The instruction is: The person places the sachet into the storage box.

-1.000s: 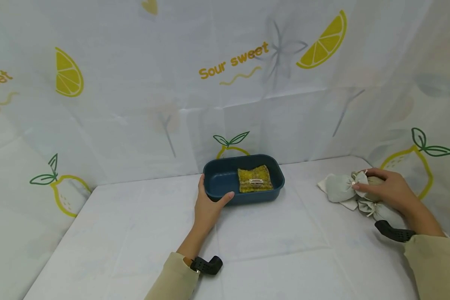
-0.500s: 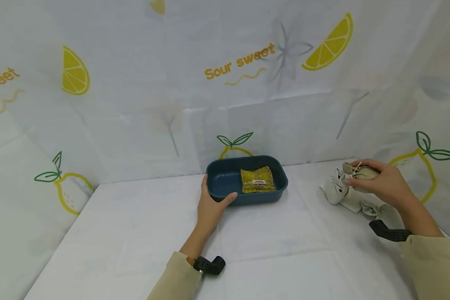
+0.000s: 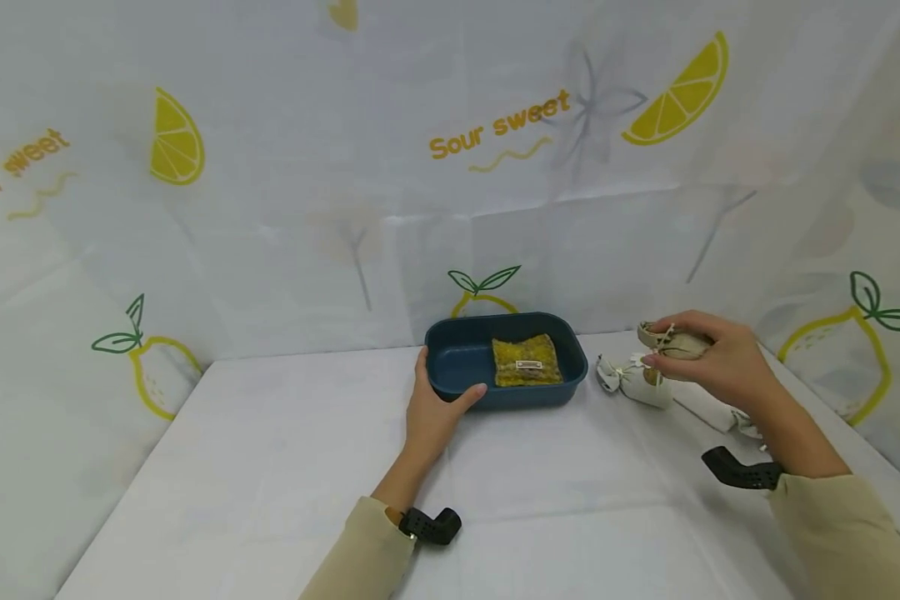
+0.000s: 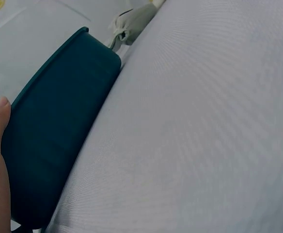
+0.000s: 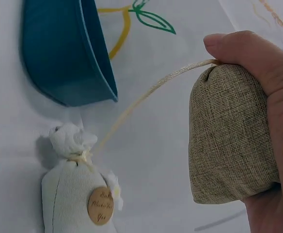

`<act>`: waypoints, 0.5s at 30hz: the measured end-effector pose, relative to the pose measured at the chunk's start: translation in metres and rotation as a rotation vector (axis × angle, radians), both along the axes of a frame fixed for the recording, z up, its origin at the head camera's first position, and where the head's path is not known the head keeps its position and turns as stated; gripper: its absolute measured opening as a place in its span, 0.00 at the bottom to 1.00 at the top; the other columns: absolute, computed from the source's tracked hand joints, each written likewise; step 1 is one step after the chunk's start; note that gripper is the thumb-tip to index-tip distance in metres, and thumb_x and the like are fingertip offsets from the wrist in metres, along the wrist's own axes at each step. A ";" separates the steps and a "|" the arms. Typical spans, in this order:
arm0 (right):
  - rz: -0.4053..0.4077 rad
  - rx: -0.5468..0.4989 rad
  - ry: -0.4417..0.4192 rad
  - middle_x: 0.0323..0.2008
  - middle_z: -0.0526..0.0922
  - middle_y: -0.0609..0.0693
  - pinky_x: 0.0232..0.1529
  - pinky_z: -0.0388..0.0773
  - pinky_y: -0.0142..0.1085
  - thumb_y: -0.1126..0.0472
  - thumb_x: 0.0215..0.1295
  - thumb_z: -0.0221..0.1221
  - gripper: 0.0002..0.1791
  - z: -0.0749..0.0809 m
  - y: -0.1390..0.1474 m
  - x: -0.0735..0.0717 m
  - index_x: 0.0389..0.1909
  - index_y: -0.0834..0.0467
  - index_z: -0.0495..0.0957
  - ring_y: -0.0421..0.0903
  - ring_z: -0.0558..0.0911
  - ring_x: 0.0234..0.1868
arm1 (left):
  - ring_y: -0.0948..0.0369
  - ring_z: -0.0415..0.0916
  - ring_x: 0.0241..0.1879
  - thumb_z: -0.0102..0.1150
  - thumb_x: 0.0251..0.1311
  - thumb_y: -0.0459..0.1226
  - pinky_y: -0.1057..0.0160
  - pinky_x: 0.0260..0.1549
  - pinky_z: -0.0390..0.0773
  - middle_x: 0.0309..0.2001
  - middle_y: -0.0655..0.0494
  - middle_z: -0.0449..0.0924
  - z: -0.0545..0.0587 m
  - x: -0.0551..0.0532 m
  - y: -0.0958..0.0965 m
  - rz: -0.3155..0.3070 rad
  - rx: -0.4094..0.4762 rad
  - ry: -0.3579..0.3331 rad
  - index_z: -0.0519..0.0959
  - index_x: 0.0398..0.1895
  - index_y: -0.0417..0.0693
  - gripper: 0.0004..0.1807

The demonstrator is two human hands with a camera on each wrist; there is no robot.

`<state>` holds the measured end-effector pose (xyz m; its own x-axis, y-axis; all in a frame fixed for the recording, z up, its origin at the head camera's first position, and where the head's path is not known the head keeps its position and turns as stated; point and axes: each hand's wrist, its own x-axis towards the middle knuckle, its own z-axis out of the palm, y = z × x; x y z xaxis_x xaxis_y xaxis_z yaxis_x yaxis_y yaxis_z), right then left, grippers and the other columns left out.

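Note:
A tan drawstring pouch is raised off the table, pinched between the thumb and fingers of my right hand. From it a pale cord runs toward the tied neck of a white cloth sachet, which bears a round tag. Just right of the bin, that sachet lies below my right hand. My left hand grips the dark blue bin at its left front corner, thumb over the front rim. In the bin's right half lies a yellow-brown woven pouch with a small label.
More white cloth lies at the right of the table, partly hidden behind my right forearm. White sheeting printed with lemons rises close behind the bin. The table carries a white cover.
My right hand has lifted the tan pouch from the pile and moved left with it toward the bin. The white sachet has shifted left too. My left hand keeps its hold.

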<state>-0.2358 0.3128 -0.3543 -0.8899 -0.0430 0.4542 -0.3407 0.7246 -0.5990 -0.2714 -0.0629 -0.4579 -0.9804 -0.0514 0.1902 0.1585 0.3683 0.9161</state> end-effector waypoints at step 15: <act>0.327 0.078 0.167 0.45 0.86 0.52 0.33 0.81 0.26 0.65 0.52 0.76 0.18 0.011 -0.080 -0.057 0.45 0.53 0.86 0.31 0.81 0.38 | 0.47 0.60 0.77 0.72 0.48 0.65 0.37 0.68 0.67 0.81 0.52 0.53 -0.004 -0.003 0.002 0.013 -0.010 0.002 0.44 0.83 0.65 0.63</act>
<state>-0.2929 0.2327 -0.3429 -0.7372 -0.3533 0.5759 -0.6503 0.6024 -0.4628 -0.2743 -0.0610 -0.4617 -0.9793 -0.0626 0.1923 0.1549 0.3797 0.9120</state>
